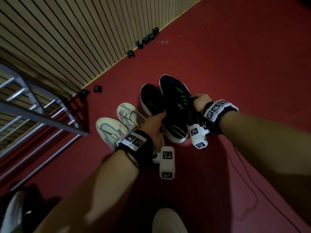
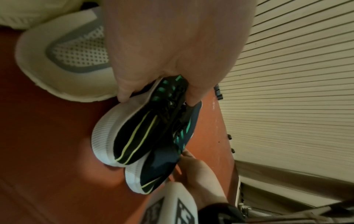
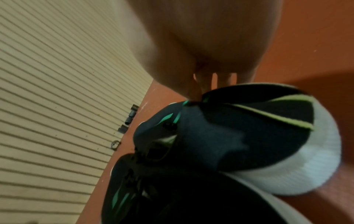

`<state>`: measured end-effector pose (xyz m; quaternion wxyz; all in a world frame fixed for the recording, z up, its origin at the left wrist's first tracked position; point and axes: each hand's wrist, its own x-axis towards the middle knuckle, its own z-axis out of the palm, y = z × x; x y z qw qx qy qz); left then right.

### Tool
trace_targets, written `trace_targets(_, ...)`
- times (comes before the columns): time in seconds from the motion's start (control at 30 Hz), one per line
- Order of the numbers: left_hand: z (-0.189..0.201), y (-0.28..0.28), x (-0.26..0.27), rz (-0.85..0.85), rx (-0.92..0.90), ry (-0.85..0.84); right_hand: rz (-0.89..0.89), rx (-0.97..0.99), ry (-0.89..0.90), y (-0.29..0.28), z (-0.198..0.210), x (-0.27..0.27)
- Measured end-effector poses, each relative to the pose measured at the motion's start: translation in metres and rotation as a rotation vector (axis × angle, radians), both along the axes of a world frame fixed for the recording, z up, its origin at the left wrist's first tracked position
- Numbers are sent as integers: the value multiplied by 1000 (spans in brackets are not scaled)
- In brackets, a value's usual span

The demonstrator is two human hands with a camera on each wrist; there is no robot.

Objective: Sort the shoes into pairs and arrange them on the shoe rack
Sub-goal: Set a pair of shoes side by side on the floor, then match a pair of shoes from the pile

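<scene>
**Black pair in hand, white pair waiting on floor**

Left hand [image 1: 154,125] is gripping one black shoe [image 1: 149,100], fingers [image 2: 123,92] curling round its side and sole edge. Right hand [image 1: 201,102] is holding the second black shoe [image 1: 175,105], fingers tucking into its collar as far as the right wrist view shows. Both shoes are touching side by side, toes pointing the same way, probably being matched so they travel as one pair. Two white shoes [image 1: 109,132] are lying on the red floor [image 1: 235,64], just left of the black pair, likely next. Shoe rack [image 1: 38,115] is standing further left of the black pair, against the slatted wall [image 1: 67,39]; its visible bars are holding nothing.
</scene>
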<state>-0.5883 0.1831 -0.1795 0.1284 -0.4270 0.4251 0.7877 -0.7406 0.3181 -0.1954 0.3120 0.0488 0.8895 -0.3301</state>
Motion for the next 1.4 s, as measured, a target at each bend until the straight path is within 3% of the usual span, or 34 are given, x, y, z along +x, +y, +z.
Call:
trace_targets(0.2, 37, -3, 16, -24, -36, 32, 187, 60, 16, -25, 40, 25)
trace_targets(0.37, 85, -27, 44, -21, -209, 49, 390, 26, 89, -69, 108, 59)
trace_targets(0.53, 138, -71, 91, -58, -413, 60, 578, -2, 151, -118, 179, 112)
trace_targets(0.67, 158, -110, 144, -51, -514, 26, 695, -47, 170, -163, 209, 169)
trace_targets(0.83, 150, -158, 216, -119, -641, -62, 830, -10, 147, -220, 199, 242)
trace_targets(1.0, 121, -197, 279, -193, -631, -192, 906, 67, 102, -265, 157, 295)
trace_targets(1.4, 84, -199, 369, -126, -624, -155, 798, 146, -101, -250, 94, 394)
